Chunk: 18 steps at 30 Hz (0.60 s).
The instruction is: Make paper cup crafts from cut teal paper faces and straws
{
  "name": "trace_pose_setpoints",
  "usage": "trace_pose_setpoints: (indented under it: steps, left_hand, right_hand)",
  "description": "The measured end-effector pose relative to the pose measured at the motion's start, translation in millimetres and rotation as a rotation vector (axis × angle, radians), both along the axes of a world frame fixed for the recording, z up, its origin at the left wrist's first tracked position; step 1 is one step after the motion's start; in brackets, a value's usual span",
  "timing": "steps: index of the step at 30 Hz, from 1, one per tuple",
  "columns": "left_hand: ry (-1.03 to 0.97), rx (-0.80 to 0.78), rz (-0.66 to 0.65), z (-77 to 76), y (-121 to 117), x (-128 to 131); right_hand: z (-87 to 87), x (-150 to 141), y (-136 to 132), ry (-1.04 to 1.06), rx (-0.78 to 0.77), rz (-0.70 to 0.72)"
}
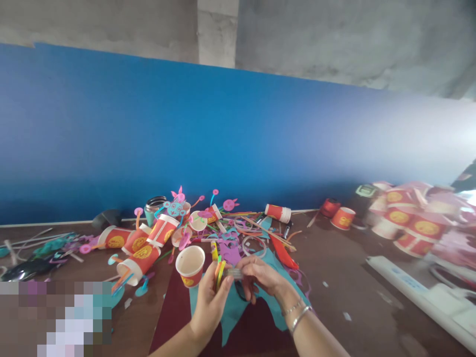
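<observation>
My left hand point(211, 296) is closed around a few short yellow, orange and green straws point(220, 273), which stick up between thumb and fingers. My right hand point(260, 277) has its fingers bent together close beside it. A greyish, blurred piece point(233, 273) spans the gap between the two hands; its kind is unclear. Below the right fingers shows a dark loop point(240, 290), partly hidden. Both hands are above a cut sheet of teal paper point(232, 312), on a dark red sheet point(169, 317). An upright red-and-white paper cup point(190, 265) stands just left of the left hand.
Several decorated paper cups point(140, 262) lie to the left. Behind the hands are purple paper scraps point(229, 250), a tape roll point(254, 245) and a red piece point(283, 252). At right are a white power strip point(405, 282) and blurred stacked cups point(399, 216). A blue partition point(238, 139) stands behind.
</observation>
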State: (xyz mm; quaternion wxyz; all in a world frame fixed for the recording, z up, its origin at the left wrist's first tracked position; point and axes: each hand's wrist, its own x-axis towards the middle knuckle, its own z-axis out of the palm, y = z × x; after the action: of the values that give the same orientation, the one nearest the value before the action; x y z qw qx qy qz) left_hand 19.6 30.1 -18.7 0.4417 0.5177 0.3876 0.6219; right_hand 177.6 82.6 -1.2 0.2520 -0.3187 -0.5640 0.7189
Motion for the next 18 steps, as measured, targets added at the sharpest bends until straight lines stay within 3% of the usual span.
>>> trace_pose_setpoints:
  steps: [11, 18]
  left_hand:
    - [0.035, 0.017, 0.019, -3.8, 1.4, -0.6]
    - [0.048, 0.043, 0.021, -7.5, 4.6, -3.8]
  right_hand:
    - [-1.3, -6.4, 0.2, -0.038, 0.03, -0.07]
    - [2.3, -0.2, -0.3, 0.084, -0.008, 0.043]
